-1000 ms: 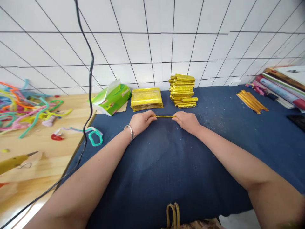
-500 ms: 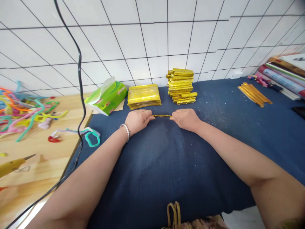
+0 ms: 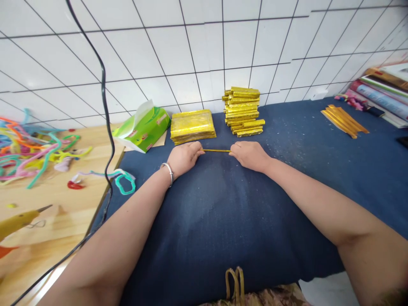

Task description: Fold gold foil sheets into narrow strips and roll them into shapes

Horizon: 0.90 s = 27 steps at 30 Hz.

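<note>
A thin folded strip of gold paper (image 3: pixel 216 150) lies on the dark blue cloth (image 3: pixel 223 212). My left hand (image 3: pixel 185 155), with a silver bracelet at the wrist, pinches the strip's left end. My right hand (image 3: pixel 249 154) pinches its right end. Both hands rest knuckles-up on the cloth. Just behind them lie a flat stack of gold sheets (image 3: pixel 192 126) and a taller pile of folded gold strips (image 3: pixel 242 111).
A green tissue pack (image 3: pixel 143 127) sits at the cloth's back left. Several folded gold strips (image 3: pixel 344 120) and stacked books (image 3: pixel 382 93) lie at the right. On the wooden table (image 3: pixel 57 212) are coloured pipe cleaners (image 3: pixel 35 148), a yellow glue gun (image 3: pixel 19 220) and a hanging black cable (image 3: pixel 106 127).
My hands keep hold of the strip's two ends and have barely moved on the cloth. The view has tilted slightly, shifting everything up and left.
</note>
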Motion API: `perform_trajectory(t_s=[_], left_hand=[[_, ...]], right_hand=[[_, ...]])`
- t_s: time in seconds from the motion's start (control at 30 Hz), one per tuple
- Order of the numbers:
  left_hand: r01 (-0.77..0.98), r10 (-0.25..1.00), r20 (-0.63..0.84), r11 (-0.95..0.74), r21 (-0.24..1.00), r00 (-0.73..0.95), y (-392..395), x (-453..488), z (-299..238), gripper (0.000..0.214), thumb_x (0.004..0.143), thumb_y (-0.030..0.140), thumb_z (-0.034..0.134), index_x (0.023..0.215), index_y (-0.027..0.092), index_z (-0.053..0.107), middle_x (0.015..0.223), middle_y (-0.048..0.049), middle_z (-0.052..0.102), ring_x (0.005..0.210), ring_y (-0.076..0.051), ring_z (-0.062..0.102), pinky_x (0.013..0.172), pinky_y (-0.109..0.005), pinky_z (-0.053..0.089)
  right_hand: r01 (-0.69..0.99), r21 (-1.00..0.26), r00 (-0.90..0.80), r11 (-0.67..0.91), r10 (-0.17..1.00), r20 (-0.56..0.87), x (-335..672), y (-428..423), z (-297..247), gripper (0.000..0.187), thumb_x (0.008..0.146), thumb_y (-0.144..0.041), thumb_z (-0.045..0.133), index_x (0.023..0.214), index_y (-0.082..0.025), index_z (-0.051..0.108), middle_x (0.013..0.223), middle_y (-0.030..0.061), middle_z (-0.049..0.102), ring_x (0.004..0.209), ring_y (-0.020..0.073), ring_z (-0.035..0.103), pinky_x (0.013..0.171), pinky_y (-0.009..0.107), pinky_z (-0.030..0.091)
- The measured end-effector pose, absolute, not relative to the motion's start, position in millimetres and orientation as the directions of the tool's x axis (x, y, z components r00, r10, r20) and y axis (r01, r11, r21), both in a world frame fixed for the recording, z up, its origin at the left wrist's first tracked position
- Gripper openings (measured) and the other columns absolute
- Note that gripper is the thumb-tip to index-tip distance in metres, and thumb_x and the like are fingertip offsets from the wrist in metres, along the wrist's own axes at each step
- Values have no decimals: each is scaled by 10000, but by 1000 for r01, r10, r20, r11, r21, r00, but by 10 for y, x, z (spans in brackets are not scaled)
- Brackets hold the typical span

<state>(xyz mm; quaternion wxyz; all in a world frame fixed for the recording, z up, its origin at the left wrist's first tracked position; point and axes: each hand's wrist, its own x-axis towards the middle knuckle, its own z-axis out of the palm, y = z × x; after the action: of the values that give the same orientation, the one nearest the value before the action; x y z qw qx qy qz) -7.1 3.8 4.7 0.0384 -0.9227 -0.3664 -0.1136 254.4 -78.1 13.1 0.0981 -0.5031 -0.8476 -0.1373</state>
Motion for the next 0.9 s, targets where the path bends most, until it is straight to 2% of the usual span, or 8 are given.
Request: perform_trajectory(t_s=[0.13,0.27,0.47,0.63,0.77,0.9], left_hand=[[703,675,250,-711,-32,694,39,-84,34,332,953,442,352,882,195,563,807,-33,628,737,-181,604,622,-268,382],[673,650,299,-739,35,699,77,-99,29,337,958,434,350,931,195,586,871,-39,641,792,-171,602,699,-269,416],[515,477,378,-857,3,793,21,-11,62,311,942,413,423,1029,189,619,990,-63,666,924,-191,591,840,-332,400],[497,433,405,-865,-64,805,-92,80,65,280,948,346,419,930,187,648,849,-56,665,814,-186,586,772,-341,386],[513,427,420,-851,-115,801,-150,120,85,277,944,332,423,893,178,648,767,-53,644,755,-184,567,730,-336,377],[471,376,401,-865,-170,835,-266,222,128,262,941,282,416,852,171,636,743,-52,622,733,-179,545,723,-333,368]], right_hand=[[874,109,-483,474,821,305,2540,-805,134,314,967,-371,370,826,-165,560,786,32,634,718,135,543,582,287,219],[881,100,-468,463,819,332,2553,-803,102,334,970,-387,362,819,-167,563,793,26,635,715,129,540,582,285,216],[861,116,-501,494,789,356,2537,-805,62,358,976,-392,342,828,-164,575,787,33,626,712,132,527,598,283,234],[874,105,-478,475,798,368,2477,-836,82,363,970,-392,350,842,-160,598,803,53,622,732,149,506,630,289,256],[906,85,-412,416,812,414,2414,-862,144,342,921,-447,446,924,-146,609,890,94,611,854,201,491,701,308,290],[880,113,-462,461,777,427,2302,-903,159,298,924,-385,460,1009,-136,599,935,108,606,916,224,463,748,330,287]])
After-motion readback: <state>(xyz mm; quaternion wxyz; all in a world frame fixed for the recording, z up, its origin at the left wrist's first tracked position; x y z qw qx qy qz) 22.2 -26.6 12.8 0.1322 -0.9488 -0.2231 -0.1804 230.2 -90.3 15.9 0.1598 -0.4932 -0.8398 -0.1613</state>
